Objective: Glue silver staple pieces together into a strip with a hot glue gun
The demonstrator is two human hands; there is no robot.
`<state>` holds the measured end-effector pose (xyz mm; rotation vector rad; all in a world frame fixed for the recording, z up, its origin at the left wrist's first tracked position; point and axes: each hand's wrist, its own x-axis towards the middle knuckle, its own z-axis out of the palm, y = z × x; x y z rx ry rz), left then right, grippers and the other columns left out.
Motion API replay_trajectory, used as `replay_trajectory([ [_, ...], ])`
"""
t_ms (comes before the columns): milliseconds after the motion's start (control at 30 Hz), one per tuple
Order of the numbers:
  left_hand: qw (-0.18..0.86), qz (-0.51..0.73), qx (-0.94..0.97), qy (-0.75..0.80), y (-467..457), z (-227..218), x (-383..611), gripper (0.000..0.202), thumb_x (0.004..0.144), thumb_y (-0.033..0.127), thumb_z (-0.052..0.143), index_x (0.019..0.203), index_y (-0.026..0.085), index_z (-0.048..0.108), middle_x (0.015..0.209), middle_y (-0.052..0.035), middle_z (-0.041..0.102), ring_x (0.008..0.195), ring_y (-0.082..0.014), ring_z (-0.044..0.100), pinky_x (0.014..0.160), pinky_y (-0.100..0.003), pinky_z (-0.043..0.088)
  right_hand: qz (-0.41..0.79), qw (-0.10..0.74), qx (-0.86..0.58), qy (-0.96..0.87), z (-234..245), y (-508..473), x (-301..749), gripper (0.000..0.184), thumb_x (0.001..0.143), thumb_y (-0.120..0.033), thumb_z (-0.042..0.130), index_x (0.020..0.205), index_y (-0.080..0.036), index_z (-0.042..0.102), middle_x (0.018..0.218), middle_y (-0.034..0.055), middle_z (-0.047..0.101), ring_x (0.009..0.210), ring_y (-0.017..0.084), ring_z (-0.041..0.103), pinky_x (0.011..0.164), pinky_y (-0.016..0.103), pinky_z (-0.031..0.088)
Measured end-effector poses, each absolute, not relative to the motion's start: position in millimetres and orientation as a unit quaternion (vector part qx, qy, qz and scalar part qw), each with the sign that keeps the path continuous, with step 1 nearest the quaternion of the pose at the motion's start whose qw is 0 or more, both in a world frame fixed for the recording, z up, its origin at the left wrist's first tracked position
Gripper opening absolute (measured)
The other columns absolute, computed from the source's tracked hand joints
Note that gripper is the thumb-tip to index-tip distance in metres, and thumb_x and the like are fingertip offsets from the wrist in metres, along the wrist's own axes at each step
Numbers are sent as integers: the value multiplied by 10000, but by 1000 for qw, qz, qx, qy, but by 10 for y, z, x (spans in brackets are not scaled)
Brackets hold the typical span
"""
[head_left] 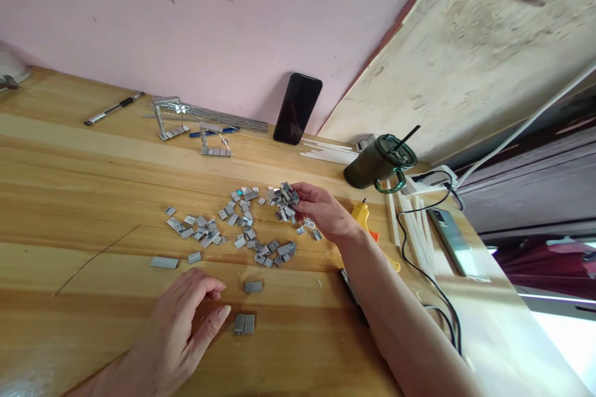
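Note:
Small grey metal-looking pieces point(205, 231) lie in loose piles across the middle of the wooden table. My right hand point(319, 208) reaches to the far right pile, its fingers closed on a small clump of these pieces point(287, 192) just over the others. Nearer to me, my left hand point(189, 319) hovers over the wood, thumb and fingers apart, with nothing between them. Just right of its thumb sit two grey pieces side by side point(244, 324), and a single grey piece point(254, 286) lies beyond them. A longer grey strip point(164, 262) rests past my left knuckles.
Two small metallic frames point(170, 118) stand at the back near thin rods point(223, 116) and a pen point(114, 108). A phone point(298, 108) leans on the wall. To the right are a dark green mug point(379, 161), a yellow glue gun point(361, 214), white sticks point(416, 229) and black cables point(431, 282).

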<state>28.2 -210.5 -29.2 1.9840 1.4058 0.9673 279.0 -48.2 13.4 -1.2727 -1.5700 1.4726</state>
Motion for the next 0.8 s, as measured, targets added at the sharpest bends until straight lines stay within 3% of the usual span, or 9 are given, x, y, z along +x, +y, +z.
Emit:
replay_trajectory([
  [167, 262, 358, 731, 518, -2103, -289, 288, 106, 923, 359, 535, 947, 258, 557, 788, 16, 621, 709, -157, 611, 648, -247, 494, 510, 289, -493, -643, 58, -456, 2759, 319, 722, -297, 595, 1001, -161, 670, 789, 29, 697, 608, 132, 596, 533, 246, 464],
  [267, 262, 359, 729, 520, -2102, -288, 295, 109, 919, 362, 539, 940, 257, 560, 783, 15, 621, 712, -158, 611, 648, -250, 496, 439, 269, -514, -687, 35, -452, 2713, 345, 730, -151, 535, 1037, -176, 690, 923, 44, 721, 780, 168, 645, 719, 304, 514],
  [367, 263, 359, 727, 524, -2097, -286, 303, 116, 916, 367, 543, 933, 255, 568, 777, 11, 625, 709, -161, 614, 644, -253, 498, 356, 239, -535, -728, 69, -474, 2667, 441, 702, -38, 481, 1032, -210, 719, 1010, 36, 708, 883, 185, 634, 847, 345, 491],
  [600, 266, 358, 726, 524, -2094, -266, 310, 126, 914, 377, 539, 902, 256, 571, 755, 8, 629, 680, -167, 609, 619, -260, 491, 238, 143, -556, -784, 234, -593, 2667, 482, 753, -42, 513, 1142, -267, 688, 1047, 19, 696, 811, 169, 649, 786, 294, 507],
  [800, 272, 355, 719, 532, -2112, -267, 333, 163, 938, 384, 501, 881, 249, 572, 747, 0, 619, 688, -175, 589, 637, -278, 479, 154, 113, -582, -790, 382, -698, 2651, 305, 889, -129, 521, 1135, -215, 678, 1069, 66, 688, 904, 208, 664, 800, 316, 495],
])
